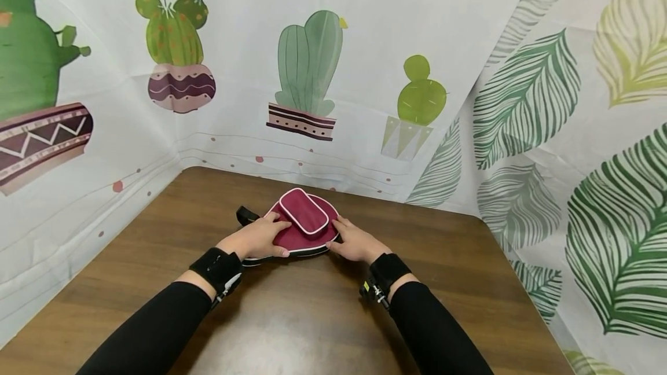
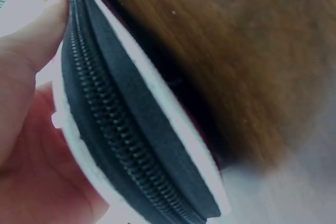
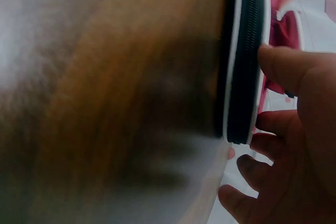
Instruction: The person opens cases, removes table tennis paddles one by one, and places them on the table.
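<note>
"Maroon fabric bag (image 1: 304, 216): position?"
"Far middle of table (image 1: 312, 317), zipper (image 2: 121, 134) facing near. Left hand (image 1: 257, 239) spreads on top; right hand (image 1: 359, 243), fingers parted, touches the right end, presumably steadying."

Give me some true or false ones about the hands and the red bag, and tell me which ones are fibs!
1. The left hand and the right hand both touch the red bag. True.
2. The bag is lying on grass. False: it is lying on a brown table.
3. The bag has a black zipper. True.
4. Dinosaurs are printed on the cloth behind the table. False: there are cactus pictures and leaf pictures instead.
5. The right hand is holding a spoon. False: it is at one end of the bag.
6. The small pocket on the bag has white trim. True.
</note>
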{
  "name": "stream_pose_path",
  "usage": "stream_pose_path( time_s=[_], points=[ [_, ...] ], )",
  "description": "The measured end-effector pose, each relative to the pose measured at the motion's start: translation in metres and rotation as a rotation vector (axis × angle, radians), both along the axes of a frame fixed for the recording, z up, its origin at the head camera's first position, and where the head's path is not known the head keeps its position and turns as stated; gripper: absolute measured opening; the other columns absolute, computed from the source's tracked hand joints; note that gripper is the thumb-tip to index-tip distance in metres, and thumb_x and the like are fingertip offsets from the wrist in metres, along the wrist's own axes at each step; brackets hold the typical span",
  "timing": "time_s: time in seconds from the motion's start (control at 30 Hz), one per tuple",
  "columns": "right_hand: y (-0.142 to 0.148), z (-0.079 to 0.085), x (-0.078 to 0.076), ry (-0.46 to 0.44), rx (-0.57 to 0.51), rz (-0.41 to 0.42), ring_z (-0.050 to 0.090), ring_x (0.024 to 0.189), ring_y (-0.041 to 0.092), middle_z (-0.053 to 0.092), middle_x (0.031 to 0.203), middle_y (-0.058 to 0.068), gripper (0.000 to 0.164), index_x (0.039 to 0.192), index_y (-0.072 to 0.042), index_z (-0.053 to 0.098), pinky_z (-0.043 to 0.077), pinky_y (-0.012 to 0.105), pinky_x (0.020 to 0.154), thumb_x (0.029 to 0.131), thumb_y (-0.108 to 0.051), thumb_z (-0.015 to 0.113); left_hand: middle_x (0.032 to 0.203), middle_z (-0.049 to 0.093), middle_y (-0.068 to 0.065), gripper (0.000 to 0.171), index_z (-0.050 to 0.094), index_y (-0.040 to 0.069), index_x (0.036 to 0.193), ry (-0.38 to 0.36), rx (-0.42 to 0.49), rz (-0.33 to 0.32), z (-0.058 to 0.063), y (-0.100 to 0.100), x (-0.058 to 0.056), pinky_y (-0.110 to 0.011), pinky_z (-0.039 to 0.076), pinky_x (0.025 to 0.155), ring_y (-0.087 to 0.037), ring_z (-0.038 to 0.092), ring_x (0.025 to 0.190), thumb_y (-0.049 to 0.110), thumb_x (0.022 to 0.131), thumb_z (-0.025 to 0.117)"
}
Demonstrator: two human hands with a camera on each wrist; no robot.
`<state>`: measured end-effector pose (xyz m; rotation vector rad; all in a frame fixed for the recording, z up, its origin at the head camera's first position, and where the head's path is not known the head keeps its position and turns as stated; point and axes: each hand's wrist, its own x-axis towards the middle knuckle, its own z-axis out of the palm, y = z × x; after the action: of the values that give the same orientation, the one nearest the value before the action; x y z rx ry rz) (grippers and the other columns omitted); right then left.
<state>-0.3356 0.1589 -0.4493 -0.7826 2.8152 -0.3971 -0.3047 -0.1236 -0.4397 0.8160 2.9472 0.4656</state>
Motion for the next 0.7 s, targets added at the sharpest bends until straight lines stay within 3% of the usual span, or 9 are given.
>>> stream_pose_path(
  time_s=[0.2,0.5,0.6,0.7],
  points=[
    [0.002,-0.004,0.004,0.051,0.032,-0.026,0.022,0.143,0.021,0.018,0.158,0.007,0.071,0.151,-0.014,0.028,0.030,0.041,0.110,0.094,-0.052,0.049,0.141,0.037,-0.027,0.073,0.049,0.007,0.138,0.026,0.018,-0.013,-0.002,0.000,-0.001,-0.050,0.037,0.102,-0.041,0.042,0.127,0.044,0.080,0.073],
    [0.012,-0.004,0.017,0.110,0.053,-0.025,0.033,0.137,0.028,0.030,0.153,0.011,0.070,0.146,-0.013,0.038,0.031,0.042,0.109,0.092,-0.055,0.050,0.146,0.034,-0.024,0.074,0.048,0.011,0.140,-0.015,0.017,-0.045,-0.003,0.004,-0.003,-0.049,0.036,0.103,-0.038,0.040,0.130,0.044,0.080,0.073],
    [0.014,-0.001,0.020,0.145,0.071,-0.025,0.044,0.128,0.028,0.043,0.142,0.010,0.065,0.141,-0.013,0.046,0.038,0.041,0.103,0.092,-0.055,0.051,0.147,0.033,-0.023,0.074,0.048,0.011,0.140,-0.033,0.016,-0.058,-0.002,0.007,-0.003,-0.048,0.035,0.104,-0.037,0.039,0.131,0.044,0.080,0.074],
    [0.015,0.004,0.022,0.182,0.075,-0.027,0.052,0.110,0.025,0.053,0.119,0.005,0.055,0.127,-0.012,0.057,0.045,0.040,0.093,0.091,-0.054,0.053,0.147,0.032,-0.023,0.074,0.048,0.011,0.140,-0.048,0.016,-0.067,0.000,0.009,-0.002,-0.048,0.034,0.105,-0.037,0.038,0.132,0.043,0.079,0.074]
  ],
)
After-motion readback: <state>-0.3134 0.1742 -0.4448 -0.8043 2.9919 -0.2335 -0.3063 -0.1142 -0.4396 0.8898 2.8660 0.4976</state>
